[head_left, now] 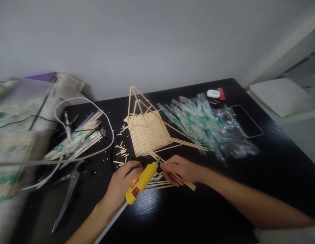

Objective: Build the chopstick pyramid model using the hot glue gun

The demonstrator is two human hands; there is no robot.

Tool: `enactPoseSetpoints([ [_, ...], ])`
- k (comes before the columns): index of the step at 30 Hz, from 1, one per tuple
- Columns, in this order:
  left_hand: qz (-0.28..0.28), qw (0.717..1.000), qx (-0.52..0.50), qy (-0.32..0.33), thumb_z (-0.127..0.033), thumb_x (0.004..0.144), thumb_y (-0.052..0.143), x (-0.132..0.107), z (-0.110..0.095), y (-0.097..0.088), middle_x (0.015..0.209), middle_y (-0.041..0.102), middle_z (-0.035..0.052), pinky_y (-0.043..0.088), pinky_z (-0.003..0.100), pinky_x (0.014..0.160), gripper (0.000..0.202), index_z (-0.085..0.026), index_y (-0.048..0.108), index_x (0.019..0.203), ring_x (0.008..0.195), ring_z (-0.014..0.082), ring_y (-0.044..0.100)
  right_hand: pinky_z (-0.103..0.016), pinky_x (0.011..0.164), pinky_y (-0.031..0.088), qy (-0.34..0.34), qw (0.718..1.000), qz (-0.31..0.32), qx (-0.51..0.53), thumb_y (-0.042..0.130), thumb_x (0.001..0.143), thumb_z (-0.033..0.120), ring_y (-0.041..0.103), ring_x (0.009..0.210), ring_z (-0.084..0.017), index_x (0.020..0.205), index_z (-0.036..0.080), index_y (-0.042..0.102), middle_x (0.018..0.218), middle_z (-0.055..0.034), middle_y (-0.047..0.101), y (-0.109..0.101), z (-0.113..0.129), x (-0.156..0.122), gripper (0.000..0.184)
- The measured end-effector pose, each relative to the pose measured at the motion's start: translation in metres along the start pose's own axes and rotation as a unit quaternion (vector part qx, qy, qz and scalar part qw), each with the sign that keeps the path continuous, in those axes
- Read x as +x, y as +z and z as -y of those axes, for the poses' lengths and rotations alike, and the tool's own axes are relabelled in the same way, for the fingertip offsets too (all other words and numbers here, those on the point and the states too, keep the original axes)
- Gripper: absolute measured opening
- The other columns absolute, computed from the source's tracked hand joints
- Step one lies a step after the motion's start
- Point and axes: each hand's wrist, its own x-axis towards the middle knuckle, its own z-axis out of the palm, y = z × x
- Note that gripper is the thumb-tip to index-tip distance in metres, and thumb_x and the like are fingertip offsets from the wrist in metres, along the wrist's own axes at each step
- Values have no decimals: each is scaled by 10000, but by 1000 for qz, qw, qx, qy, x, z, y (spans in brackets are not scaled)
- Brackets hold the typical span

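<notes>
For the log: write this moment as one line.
left hand: grips glue gun | right hand: pinches stick | nozzle at stick

Nothing here can be read. The clear wrappers (198, 122) heaped on the counter (188, 217) carry green print, but it is too small and blurred to make out. The yellow glue gun (141, 183) shows no legible marking.

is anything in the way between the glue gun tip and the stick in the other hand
Nothing visible. The glue gun in the left hand has its tip right at the stick pinched by the right hand. Loose offcuts lie on the table to the left, not between.
</notes>
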Motion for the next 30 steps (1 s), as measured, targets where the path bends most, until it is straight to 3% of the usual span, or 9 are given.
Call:
enactPoseSetpoints([
  [11,-76,997,33,9,-357,1009,499,2,-16,-9,1112,748,89,544,327,847,300,-224,766,1041,991,240,724,-195,373,304,-3,1000,1,9,561,1010,620,425,345,-75,614,166,627,412,48,501,0,0,-1,606],
  [19,-147,983,87,72,-235,968,626,5,8,-15,1123,739,50,594,289,843,193,-256,740,1123,991,219,743,-200,383,315,-14,1000,6,25,565,1016,623,421,348,-72,624,158,633,421,47,513,-1,-3,0,612],
  [24,-165,976,103,95,-274,979,666,6,14,-12,1112,737,50,597,275,829,138,-242,719,1103,979,209,748,-214,419,393,-61,994,-13,93,549,1055,576,414,342,-93,816,144,664,394,87,466,2,-14,3,507],
  [30,-168,985,41,25,-390,969,704,8,0,-6,1056,736,36,579,311,844,140,-255,720,1004,963,214,729,-227,425,386,-80,988,-38,128,527,1062,537,373,342,-93,872,147,659,423,89,475,3,-19,4,454],
])
